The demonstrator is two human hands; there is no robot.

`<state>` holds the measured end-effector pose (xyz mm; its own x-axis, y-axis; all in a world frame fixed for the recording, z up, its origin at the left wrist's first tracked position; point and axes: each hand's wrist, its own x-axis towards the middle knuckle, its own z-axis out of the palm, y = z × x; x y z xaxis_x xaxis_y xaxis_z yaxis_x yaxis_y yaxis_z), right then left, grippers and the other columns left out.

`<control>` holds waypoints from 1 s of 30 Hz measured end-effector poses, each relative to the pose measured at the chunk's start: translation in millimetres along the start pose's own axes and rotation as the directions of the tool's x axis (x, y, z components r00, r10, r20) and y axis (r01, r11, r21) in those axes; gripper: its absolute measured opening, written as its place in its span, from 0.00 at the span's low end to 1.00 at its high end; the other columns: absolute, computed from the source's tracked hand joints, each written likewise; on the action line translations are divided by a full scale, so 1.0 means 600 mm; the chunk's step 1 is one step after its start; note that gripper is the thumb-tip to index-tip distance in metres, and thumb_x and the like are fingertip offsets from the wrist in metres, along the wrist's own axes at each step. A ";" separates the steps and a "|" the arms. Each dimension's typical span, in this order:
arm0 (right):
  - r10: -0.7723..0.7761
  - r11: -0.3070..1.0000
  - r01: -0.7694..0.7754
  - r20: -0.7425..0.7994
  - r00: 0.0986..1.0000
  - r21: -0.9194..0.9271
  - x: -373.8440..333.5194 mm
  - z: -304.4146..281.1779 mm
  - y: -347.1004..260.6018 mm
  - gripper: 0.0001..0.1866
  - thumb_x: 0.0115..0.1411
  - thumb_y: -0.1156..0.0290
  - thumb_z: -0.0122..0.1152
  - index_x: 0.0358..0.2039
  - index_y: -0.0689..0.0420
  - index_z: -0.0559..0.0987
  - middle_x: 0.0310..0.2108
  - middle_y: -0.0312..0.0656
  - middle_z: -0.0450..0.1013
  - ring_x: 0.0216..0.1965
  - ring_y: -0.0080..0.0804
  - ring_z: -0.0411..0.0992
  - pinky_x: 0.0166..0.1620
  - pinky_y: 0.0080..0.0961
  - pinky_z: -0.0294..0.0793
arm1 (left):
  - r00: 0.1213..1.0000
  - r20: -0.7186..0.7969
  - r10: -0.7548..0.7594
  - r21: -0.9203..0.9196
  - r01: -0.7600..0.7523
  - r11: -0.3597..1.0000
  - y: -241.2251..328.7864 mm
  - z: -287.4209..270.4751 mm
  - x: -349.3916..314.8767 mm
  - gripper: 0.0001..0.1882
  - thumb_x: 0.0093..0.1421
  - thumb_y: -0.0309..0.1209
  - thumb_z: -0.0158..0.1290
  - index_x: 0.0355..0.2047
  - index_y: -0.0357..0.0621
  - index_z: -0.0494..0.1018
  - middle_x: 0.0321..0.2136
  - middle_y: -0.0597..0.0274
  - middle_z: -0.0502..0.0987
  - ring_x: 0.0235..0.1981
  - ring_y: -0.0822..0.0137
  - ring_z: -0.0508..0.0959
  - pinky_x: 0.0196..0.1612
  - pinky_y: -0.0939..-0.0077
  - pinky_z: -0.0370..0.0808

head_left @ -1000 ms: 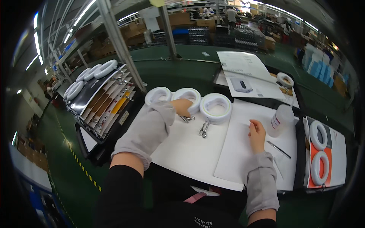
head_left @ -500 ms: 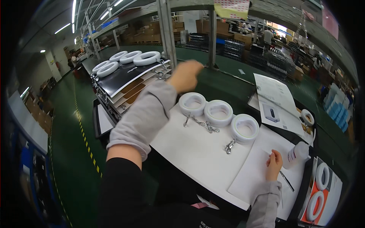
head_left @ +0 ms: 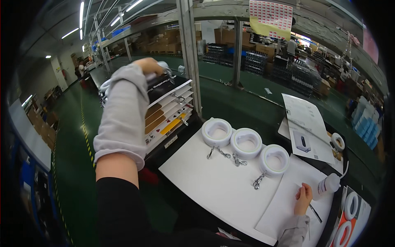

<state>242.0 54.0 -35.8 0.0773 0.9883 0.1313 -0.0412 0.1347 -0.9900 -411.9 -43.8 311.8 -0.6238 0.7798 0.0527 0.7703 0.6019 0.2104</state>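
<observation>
At the far left, my left hand (head_left: pixel 149 66) reaches over the stack of boards and closes on a white ring (head_left: pixel 164 66) with a metal clasp; motion blurs it. My sleeve covers most of the other rings there. Three thick white rings (head_left: pixel 216 132) with metal snap hooks (head_left: pixel 239 159) lie in a row on the white sheet (head_left: pixel 205 185) before me. On the right, my right hand (head_left: pixel 303 199) rests over a white paper (head_left: pixel 284 197) with its fingertips pinched together; whatever they hold cannot be made out. A dark pen (head_left: pixel 315 213) lies beside it.
A white plastic bottle (head_left: pixel 329 185) stands right of my right hand. Behind it lies a printed leaflet (head_left: pixel 306 123) with a smaller ring (head_left: pixel 338 141). More white rings (head_left: pixel 351 206) lie at the right edge. A metal post (head_left: pixel 189 57) rises beside the board stack (head_left: pixel 164 115).
My left hand has swung left from beyond the row of rings to the stack, closing on a ring there. The view has shifted. My right hand stays by the pen, fingers still pinched.
</observation>
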 end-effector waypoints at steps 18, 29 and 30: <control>0.007 0.999 -0.007 0.013 1.000 -0.050 0.001 0.005 0.006 0.08 0.62 0.72 0.50 0.38 0.61 0.75 0.23 0.33 0.67 0.19 0.16 0.62 0.22 0.14 0.60 | 0.982 -0.187 0.002 0.008 0.000 1.000 -0.117 0.071 0.096 0.26 0.35 0.38 0.64 0.35 0.35 0.77 0.32 0.47 0.79 0.35 0.56 0.80 0.39 0.69 0.74; -0.211 0.971 0.217 0.070 0.975 -0.099 -0.009 0.008 0.012 0.08 0.60 0.74 0.52 0.37 0.61 0.76 0.25 0.33 0.68 0.24 0.18 0.65 0.25 0.15 0.62 | 0.693 -0.716 -0.080 -0.613 -0.679 -0.403 -0.016 0.145 -0.088 0.23 0.59 0.34 0.55 0.51 0.35 0.67 0.50 0.56 0.70 0.54 0.63 0.68 0.58 0.64 0.63; -0.340 0.901 0.354 0.097 0.935 -0.251 -0.018 0.006 0.011 0.07 0.60 0.75 0.52 0.36 0.62 0.77 0.26 0.35 0.69 0.26 0.20 0.66 0.27 0.16 0.63 | 0.664 -0.748 0.002 -0.570 -0.641 -0.514 0.010 0.166 -0.145 0.25 0.59 0.32 0.55 0.54 0.34 0.64 0.53 0.55 0.68 0.57 0.61 0.65 0.61 0.63 0.60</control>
<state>237.0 44.4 -43.7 -0.0102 0.8854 0.4647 0.2398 0.4534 -0.8584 -339.8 -90.9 211.4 -0.5117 0.3898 0.7656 -0.0715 -0.9074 0.4143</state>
